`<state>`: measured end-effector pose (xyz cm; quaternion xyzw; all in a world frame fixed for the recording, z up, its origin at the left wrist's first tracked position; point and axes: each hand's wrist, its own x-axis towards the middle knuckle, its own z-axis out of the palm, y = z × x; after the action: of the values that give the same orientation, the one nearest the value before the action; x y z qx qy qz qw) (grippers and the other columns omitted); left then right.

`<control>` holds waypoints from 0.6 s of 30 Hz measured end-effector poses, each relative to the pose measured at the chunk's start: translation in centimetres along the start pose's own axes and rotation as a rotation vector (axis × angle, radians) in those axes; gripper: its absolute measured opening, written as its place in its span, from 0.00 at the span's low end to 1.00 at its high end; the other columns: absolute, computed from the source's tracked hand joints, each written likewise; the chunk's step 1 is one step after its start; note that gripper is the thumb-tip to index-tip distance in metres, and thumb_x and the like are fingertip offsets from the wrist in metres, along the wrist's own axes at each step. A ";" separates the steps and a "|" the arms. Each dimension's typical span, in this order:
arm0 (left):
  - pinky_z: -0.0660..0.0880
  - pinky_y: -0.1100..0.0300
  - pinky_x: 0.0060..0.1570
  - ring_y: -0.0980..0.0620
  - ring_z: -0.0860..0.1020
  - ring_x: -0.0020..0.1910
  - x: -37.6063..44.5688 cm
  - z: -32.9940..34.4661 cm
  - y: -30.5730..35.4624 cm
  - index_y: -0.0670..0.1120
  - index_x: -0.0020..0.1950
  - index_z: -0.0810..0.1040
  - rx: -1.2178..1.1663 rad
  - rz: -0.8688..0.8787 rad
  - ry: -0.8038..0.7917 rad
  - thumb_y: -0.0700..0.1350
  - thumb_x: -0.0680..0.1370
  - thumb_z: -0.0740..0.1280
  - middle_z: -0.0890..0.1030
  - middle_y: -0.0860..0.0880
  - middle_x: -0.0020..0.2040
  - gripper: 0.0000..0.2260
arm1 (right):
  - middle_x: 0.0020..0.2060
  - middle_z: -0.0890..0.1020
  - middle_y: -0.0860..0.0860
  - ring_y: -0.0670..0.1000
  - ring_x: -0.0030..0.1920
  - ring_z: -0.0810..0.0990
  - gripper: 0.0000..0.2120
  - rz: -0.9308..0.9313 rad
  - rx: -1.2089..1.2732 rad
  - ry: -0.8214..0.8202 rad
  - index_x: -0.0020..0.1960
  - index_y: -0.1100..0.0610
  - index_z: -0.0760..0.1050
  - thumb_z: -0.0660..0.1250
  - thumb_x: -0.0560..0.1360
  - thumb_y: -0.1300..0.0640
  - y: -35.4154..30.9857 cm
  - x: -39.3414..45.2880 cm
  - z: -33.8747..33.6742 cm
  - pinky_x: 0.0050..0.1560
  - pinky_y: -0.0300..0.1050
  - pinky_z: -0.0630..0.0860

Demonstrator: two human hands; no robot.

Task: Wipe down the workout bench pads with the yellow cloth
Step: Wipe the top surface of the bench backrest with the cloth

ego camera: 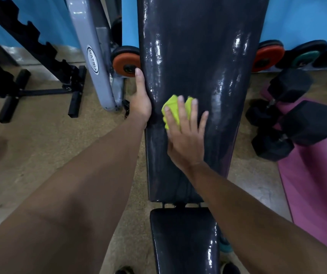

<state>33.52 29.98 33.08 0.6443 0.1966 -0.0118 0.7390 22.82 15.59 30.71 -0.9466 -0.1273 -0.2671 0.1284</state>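
A long black back pad (198,56) of the workout bench runs up the middle of the head view, glossy with wet streaks. Below it lies the shorter black seat pad (182,238). My right hand (186,135) presses the crumpled yellow cloth (172,111) flat against the back pad with straight, spread fingers. My left hand (141,97) holds the pad's left edge, thumb lying along the side and fingers hidden behind it.
Two black hex dumbbells (291,115) lie on a pink mat (321,194) at the right. Orange and green weight plates (267,56) lean along the blue wall. A grey machine frame (93,62) and a black rack base (40,91) stand at the left on tan floor.
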 end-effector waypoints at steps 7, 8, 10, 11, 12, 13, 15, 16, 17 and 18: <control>0.70 0.48 0.76 0.51 0.80 0.68 -2.0 0.4 1.3 0.54 0.68 0.83 0.032 -0.034 -0.018 0.92 0.52 0.56 0.85 0.53 0.65 0.59 | 0.81 0.58 0.57 0.65 0.81 0.52 0.26 0.100 -0.053 0.040 0.80 0.50 0.63 0.61 0.82 0.55 1.8 -0.4 -0.3 0.76 0.75 0.48; 0.70 0.49 0.76 0.51 0.80 0.67 -2.1 0.4 1.4 0.53 0.70 0.82 0.037 -0.033 -0.020 0.92 0.52 0.55 0.85 0.53 0.65 0.60 | 0.81 0.58 0.58 0.66 0.81 0.52 0.26 0.108 -0.043 0.062 0.79 0.51 0.63 0.61 0.83 0.55 1.3 0.3 -0.3 0.75 0.75 0.49; 0.70 0.49 0.76 0.52 0.81 0.66 -3.1 0.4 2.0 0.53 0.70 0.82 0.090 -0.032 -0.021 0.89 0.59 0.53 0.85 0.54 0.63 0.55 | 0.80 0.59 0.58 0.67 0.80 0.53 0.25 0.094 -0.024 0.084 0.79 0.51 0.64 0.62 0.83 0.55 -0.3 1.2 0.1 0.75 0.75 0.50; 0.70 0.50 0.76 0.53 0.81 0.64 -3.8 0.5 2.6 0.52 0.68 0.82 0.092 -0.021 -0.027 0.87 0.64 0.52 0.85 0.54 0.61 0.50 | 0.81 0.59 0.58 0.67 0.80 0.53 0.26 0.074 -0.019 0.078 0.80 0.51 0.63 0.62 0.82 0.56 -1.1 1.3 0.3 0.76 0.75 0.49; 0.70 0.50 0.76 0.53 0.81 0.64 -4.2 0.6 2.8 0.52 0.68 0.81 0.095 -0.010 -0.024 0.84 0.69 0.52 0.85 0.55 0.60 0.45 | 0.81 0.58 0.57 0.66 0.81 0.52 0.28 0.051 -0.017 0.057 0.80 0.50 0.62 0.63 0.82 0.56 -1.6 1.0 0.6 0.76 0.75 0.48; 0.69 0.50 0.77 0.53 0.80 0.65 -4.4 0.6 2.8 0.52 0.67 0.81 0.108 -0.015 -0.021 0.82 0.72 0.51 0.84 0.55 0.60 0.43 | 0.81 0.57 0.57 0.66 0.81 0.51 0.29 0.027 -0.014 0.029 0.81 0.50 0.61 0.63 0.81 0.57 -1.9 0.3 0.8 0.77 0.74 0.46; 0.68 0.49 0.78 0.51 0.79 0.67 -4.3 0.5 2.8 0.50 0.71 0.81 0.098 -0.037 -0.024 0.86 0.66 0.52 0.84 0.53 0.64 0.51 | 0.81 0.57 0.56 0.65 0.81 0.50 0.30 -0.012 -0.021 0.001 0.80 0.50 0.62 0.65 0.80 0.59 -1.4 -1.3 0.9 0.77 0.74 0.47; 0.68 0.48 0.77 0.50 0.79 0.68 -4.0 0.4 2.6 0.50 0.72 0.81 0.091 -0.043 -0.018 0.89 0.60 0.52 0.84 0.52 0.66 0.56 | 0.81 0.57 0.56 0.64 0.81 0.50 0.29 -0.019 -0.039 0.003 0.80 0.50 0.63 0.64 0.81 0.59 -0.9 -1.9 0.9 0.76 0.75 0.48; 0.69 0.48 0.77 0.50 0.80 0.67 -3.6 0.3 2.3 0.51 0.71 0.81 0.086 -0.055 -0.012 0.90 0.56 0.53 0.84 0.52 0.66 0.58 | 0.81 0.58 0.56 0.64 0.81 0.50 0.27 -0.016 -0.056 0.005 0.80 0.50 0.63 0.62 0.82 0.58 -0.4 -2.3 0.7 0.75 0.75 0.49; 0.69 0.47 0.77 0.50 0.80 0.67 -3.6 0.3 2.2 0.51 0.69 0.82 0.089 -0.064 -0.014 0.90 0.56 0.53 0.85 0.52 0.65 0.58 | 0.81 0.57 0.56 0.63 0.81 0.50 0.26 -0.002 -0.062 -0.001 0.80 0.50 0.63 0.60 0.83 0.57 0.0 -2.2 0.4 0.75 0.76 0.49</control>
<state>30.88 29.25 36.33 0.6698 0.2112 -0.0486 0.7102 21.18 15.37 29.14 -0.9500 -0.1202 -0.2707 0.0987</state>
